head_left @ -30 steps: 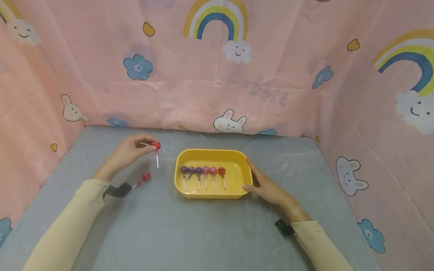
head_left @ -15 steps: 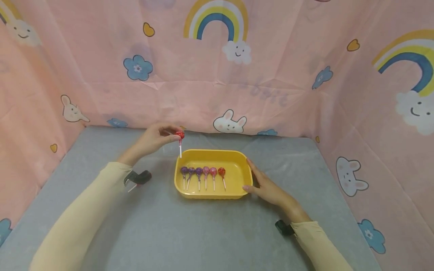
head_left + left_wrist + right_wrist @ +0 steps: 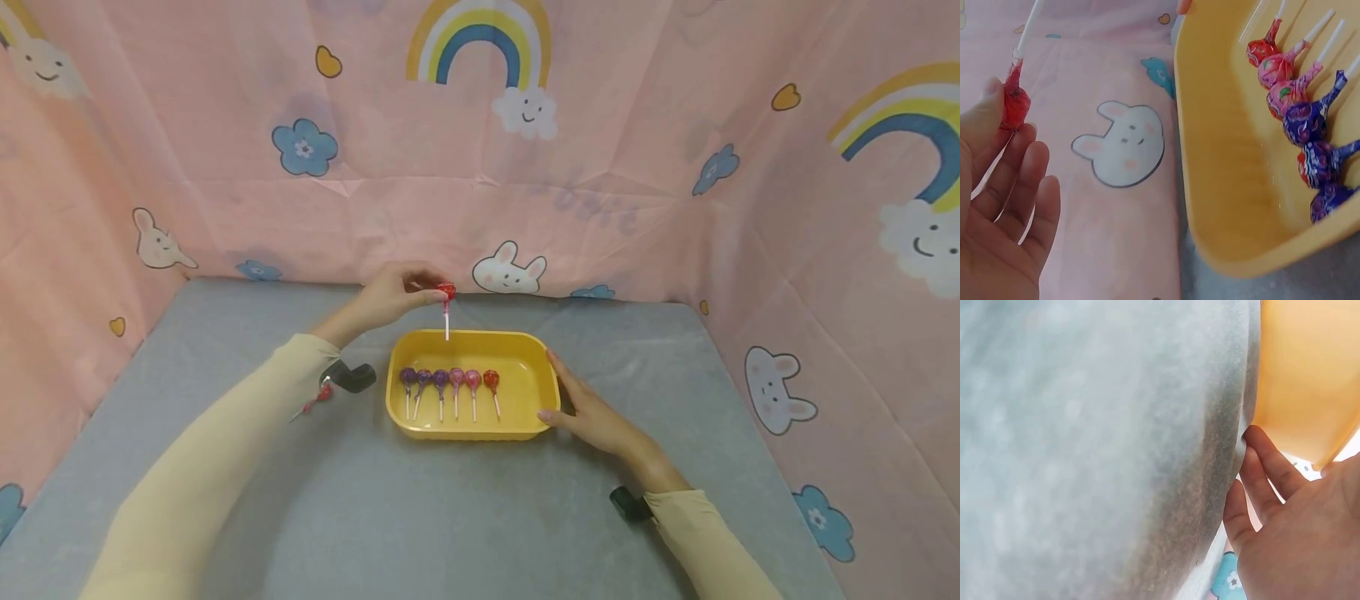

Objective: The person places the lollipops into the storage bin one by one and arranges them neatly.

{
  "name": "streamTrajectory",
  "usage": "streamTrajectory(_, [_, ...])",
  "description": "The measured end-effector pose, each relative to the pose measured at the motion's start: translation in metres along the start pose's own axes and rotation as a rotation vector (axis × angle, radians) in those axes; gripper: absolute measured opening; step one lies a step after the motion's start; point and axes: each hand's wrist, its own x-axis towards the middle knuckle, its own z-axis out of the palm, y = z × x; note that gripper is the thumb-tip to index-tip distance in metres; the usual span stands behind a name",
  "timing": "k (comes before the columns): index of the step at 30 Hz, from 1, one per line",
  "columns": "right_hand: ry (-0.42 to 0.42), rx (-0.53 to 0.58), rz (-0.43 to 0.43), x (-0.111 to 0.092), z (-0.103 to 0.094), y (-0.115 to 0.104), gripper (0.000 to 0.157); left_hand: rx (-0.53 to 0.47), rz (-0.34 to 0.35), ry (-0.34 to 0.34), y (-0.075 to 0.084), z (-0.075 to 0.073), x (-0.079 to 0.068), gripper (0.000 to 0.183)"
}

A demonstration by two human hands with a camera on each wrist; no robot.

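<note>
My left hand (image 3: 397, 296) pinches a red-wrapped lollipop (image 3: 447, 292) by its candy end between thumb and fingers, above the back rim of the yellow tray (image 3: 525, 342). Its white stick points down in the head view. Inside the tray, toward the left, lie several lollipops in a row: purple ones (image 3: 440, 379), pink ones (image 3: 457, 379) and a red one (image 3: 491, 380). My right hand (image 3: 592, 412) holds the tray's right end, thumb over the rim and fingers along the outer wall.
Another red lollipop (image 3: 324, 392) lies on the grey table (image 3: 450, 517) left of the tray, partly covered by the left wrist camera (image 3: 354, 377). Pink printed cloth (image 3: 420, 217) stands behind the table and along both sides.
My left hand has carried the red lollipop rightward and away from me, from left of the tray to above its back rim. The right hand and the tray have stayed in place.
</note>
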Motion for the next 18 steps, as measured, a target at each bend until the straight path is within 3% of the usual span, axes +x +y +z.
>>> streamTrajectory(8, [0.003, 0.001, 0.011, -0.002, 0.0, -0.002, 0.096, -0.064, -0.012, -0.044, 0.001, 0.028, 0.016, 0.026])
streamTrajectory(18, [0.0, 0.0, 0.028, -0.001, 0.001, -0.003, 0.096, -0.105, 0.091, -0.098, -0.003, 0.06, 0.028, 0.02])
